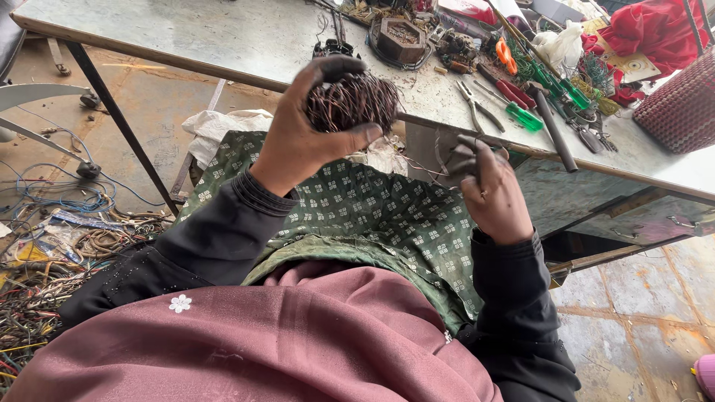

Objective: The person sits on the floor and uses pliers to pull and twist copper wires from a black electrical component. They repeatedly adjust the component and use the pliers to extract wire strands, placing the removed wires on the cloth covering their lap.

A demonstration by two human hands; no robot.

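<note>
My left hand (302, 130) is raised in front of the table edge and grips a dense bundle of thin reddish-brown copper wire (351, 101), thumb below and fingers over the top. My right hand (488, 190) is lower and to the right, its fingers closed on a thin flat grey sheet (423, 152) near the table edge. A fine wire strand runs from the bundle toward the right hand. Both arms wear black sleeves, above a green patterned cloth (357, 212) on my lap.
The grey worktable (223, 37) carries a wound motor stator (402, 39), pliers (477, 108), green-handled screwdrivers (521, 115), a dark metal rod (555, 130) and red cloth (655, 33). A woven basket (681, 104) sits at the right. Tangled wires (45, 246) lie on the floor at left.
</note>
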